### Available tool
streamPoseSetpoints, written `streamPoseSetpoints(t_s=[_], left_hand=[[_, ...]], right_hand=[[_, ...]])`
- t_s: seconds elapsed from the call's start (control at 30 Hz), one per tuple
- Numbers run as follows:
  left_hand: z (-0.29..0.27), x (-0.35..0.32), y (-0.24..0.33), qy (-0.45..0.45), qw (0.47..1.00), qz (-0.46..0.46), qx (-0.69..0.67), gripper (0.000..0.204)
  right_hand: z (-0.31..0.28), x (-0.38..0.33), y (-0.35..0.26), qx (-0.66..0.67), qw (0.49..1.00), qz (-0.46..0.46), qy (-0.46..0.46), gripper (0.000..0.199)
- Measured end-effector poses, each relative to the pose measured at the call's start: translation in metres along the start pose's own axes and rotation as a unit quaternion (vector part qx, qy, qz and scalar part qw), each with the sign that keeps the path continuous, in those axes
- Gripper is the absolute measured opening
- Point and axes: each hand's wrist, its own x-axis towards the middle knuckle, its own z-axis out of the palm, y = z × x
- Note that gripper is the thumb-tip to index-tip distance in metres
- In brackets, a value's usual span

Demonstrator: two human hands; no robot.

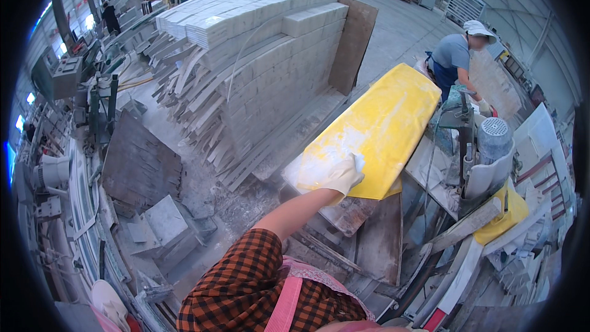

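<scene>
Gloved fingers of the left hand [340,177] reached down onto the yellow cover [393,126], near the near-left corner of the bench [350,214] beneath it. They pointed away from the body beside a pale patch, and whether they were spread, closed or pinching something I could not tell. The right hand lay outside the view, so its fingers could not be judged.

Yellow cover spread over most of the bench top, whitened with dust toward the near-left corner; its near-right corner drooped past the edge. Along the near edge a rough, pale side showed, with a brown board [381,240] slanting below it.

Left of the bench's long left edge, a narrow dusty strip separated it from a tall stack of white strips [283,80], whose ragged ends jutted out toward the near left. Beyond the far edge, concrete floor [402,27] opened widely. Off the right edge, room was tighter: a machine with a grey motor [495,138] stood near, and behind it a co-worker [455,58] in a pale hat bent over, a gloved hand [484,107] near the machine.
</scene>
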Motion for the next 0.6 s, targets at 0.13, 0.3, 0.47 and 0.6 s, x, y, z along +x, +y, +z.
streamPoseSetpoints(t_s=[0.13,0.3,0.47,0.6], left_hand=[[0.000,-0.013,0.027,0.145,0.987,-0.044,-0.057,0.052],[-0.010,-0.020,0.044,0.149,0.984,-0.073,-0.072,0.050],[-0.012,-0.017,0.042,0.138,0.985,-0.078,-0.062,0.049],[-0.008,-0.015,0.038,0.139,0.986,-0.066,-0.065,0.050]], right_hand=[[-0.018,-0.009,-0.003,0.068,0.978,-0.074,0.182,0.110],[-0.038,-0.021,-0.005,0.045,0.999,0.008,-0.027,0.109],[-0.043,-0.028,-0.006,0.052,0.999,0.011,-0.009,0.109],[-0.033,-0.029,-0.005,0.051,0.998,0.019,0.019,0.109]])
